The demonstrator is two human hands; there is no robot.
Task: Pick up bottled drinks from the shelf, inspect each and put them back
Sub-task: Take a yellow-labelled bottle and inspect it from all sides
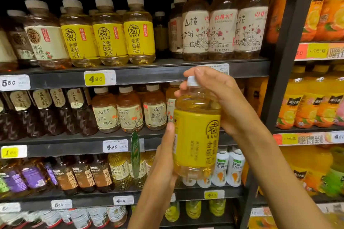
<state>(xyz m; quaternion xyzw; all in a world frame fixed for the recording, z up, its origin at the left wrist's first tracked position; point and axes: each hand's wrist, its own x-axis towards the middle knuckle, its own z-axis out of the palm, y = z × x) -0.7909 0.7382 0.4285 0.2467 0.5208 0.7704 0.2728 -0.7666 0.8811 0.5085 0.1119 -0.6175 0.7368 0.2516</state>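
This is a shop's drinks aisle. Dark shelves carry rows of bottled drinks. Price tags line the shelf edges.

The bottle I hold has a white cap, pale golden liquid and a bright yellow label with a dark circled character and dark lettering. Above it on the dark grey shelf, three bottles wear the same yellow label with a small red tab, and right of those stand cream-labelled bottles patterned with red roses and dark script. Left of my bottle a yellow price tag shows dark digits, and far right of it are orange juice bottles.
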